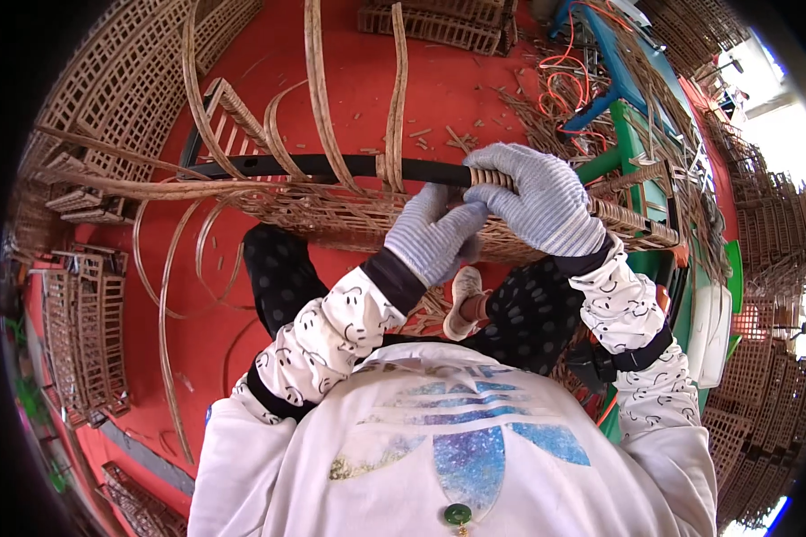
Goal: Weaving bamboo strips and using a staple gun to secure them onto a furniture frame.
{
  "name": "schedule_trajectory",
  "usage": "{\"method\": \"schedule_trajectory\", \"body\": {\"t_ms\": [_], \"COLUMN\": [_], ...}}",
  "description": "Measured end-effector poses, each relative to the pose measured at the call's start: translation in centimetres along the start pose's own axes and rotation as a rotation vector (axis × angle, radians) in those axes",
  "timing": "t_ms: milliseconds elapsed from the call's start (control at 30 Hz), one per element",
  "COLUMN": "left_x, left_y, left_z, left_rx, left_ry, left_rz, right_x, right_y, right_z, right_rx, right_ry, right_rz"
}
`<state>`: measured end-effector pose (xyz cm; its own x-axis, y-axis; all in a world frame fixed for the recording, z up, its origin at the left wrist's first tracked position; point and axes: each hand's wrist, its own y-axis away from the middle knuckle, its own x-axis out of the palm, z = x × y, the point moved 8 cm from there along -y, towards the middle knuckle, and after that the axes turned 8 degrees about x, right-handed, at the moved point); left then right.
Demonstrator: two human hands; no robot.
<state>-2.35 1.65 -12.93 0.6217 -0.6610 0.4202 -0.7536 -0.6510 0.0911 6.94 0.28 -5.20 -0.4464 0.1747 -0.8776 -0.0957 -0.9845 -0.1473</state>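
A black frame bar runs left to right along the rim of a woven wicker panel before me. Brown wicker strand is coiled tightly around the bar's right part. My right hand, in a grey striped glove, is closed over this wrapped stretch. Just left of it and lower, my gloved left hand is closed against the panel's top edge, its thumb close to the right hand. What its fingers pinch is hidden. Long loose wicker strands rise from the bar, and others trail off left.
Woven wicker panels stand at the left, the top and the right. Wicker offcuts litter the red floor. A blue stand, a green frame and an orange hose are at upper right.
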Motion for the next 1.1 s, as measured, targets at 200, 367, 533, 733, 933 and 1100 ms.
{"method": "schedule_trajectory", "body": {"t_ms": [200,367,533,733,933,1100], "left_x": [-0.6,-0.9,-0.9,2.7,1.2,-0.5], "left_y": [0.7,1.2,1.1,0.8,-3.7,-5.3], "left_z": [-1.8,-2.4,-8.0,-12.0,-8.7,-7.4], "left_rx": [-0.096,-0.410,-0.051,0.876,0.441,0.131], "left_ry": [-0.281,-0.180,-0.551,-1.475,-1.070,-0.883], "left_rz": [-0.084,-0.046,0.139,0.363,0.332,0.322], "right_x": [0.0,0.2,0.2,-0.3,-0.2,-0.4], "right_y": [1.1,1.3,0.9,0.8,1.2,1.3], "right_z": [0.6,1.2,0.9,1.1,0.9,0.7], "right_rx": [-0.092,-0.070,0.005,0.006,-0.006,-0.016], "right_ry": [0.067,0.286,0.209,0.229,0.228,0.182], "right_rz": [-0.035,-0.176,-0.186,-0.202,-0.198,-0.194]}}
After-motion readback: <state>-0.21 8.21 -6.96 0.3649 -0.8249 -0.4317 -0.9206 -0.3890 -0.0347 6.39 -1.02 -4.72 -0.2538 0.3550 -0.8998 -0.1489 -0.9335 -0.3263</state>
